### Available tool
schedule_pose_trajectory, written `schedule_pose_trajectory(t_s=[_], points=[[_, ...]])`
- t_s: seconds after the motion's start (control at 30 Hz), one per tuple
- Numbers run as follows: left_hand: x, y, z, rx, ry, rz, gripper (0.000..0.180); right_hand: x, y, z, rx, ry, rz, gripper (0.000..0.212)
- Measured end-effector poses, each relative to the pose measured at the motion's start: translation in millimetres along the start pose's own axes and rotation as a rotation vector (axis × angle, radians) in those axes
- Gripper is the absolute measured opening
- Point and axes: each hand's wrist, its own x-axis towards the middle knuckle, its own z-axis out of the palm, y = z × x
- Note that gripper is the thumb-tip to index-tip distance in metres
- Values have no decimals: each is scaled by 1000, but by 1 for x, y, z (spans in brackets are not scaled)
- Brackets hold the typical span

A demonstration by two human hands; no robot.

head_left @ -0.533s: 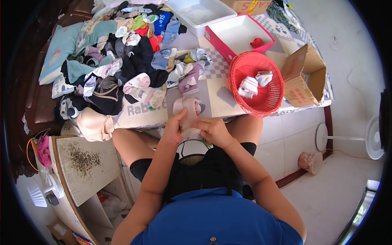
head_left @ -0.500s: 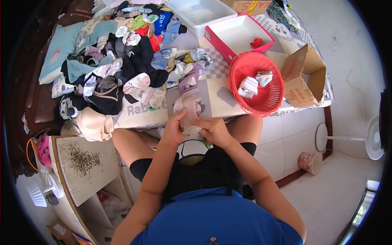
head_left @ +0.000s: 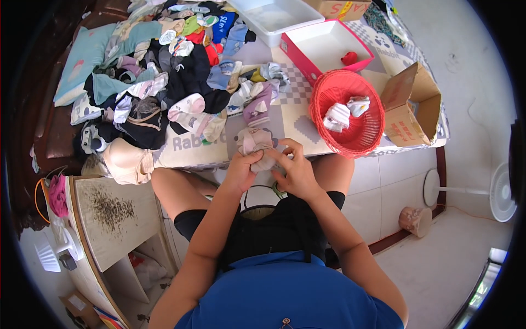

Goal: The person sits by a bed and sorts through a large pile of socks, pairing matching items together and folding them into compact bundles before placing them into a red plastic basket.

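My left hand (head_left: 241, 172) is closed around a pale pink-beige sock (head_left: 254, 140), bunched into a rounded bundle at the front edge of the bed. Close to the sock's right side is my right hand (head_left: 299, 174), fingers curved and apart; a fingertip appears to touch the fabric. Just beyond lies a big heap of loose socks (head_left: 189, 77) in many colours. To the right stands a red woven basket (head_left: 322, 112) holding a white striped sock bundle (head_left: 337, 117) and another white sock bundle (head_left: 358, 105).
Behind the basket are a pink-rimmed white box (head_left: 315, 41) with a small red item, and a white plastic tub (head_left: 274, 24). An opened cardboard box (head_left: 405, 120) stands right. A beige bra (head_left: 127, 160) hangs at the bed's left edge, above a wooden cabinet (head_left: 118, 219).
The sock has gone from hanging loose between both hands to a compact bundle in my left hand. My right fingers have loosened and spread. The view has shifted slightly.
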Motion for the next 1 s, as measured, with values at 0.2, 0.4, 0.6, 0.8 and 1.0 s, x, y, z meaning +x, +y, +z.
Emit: schedule_pose_trajectory(t_s=[0.2, 0.4, 0.6, 0.8, 1.0], points=[[0, -7, 0, -309, -67, -262, 38, 3, 7, -6, -202, 136, -403, 23], [-4, -5, 4, -81, 76, -201, 32, -6, 4, -11, -31, -106, -307, 17], [5, -30, -32, 195, 14, -78, 24, -11, 23, 16, 378, 11, 458, 29], [-9, -11, 16, 562, -158, 10, 41, -10, 34, 24, 311, 64, 486, 40], [-10, -8, 14, 493, -179, -19, 41, 4, 11, -10, 207, 298, 214, 64]])
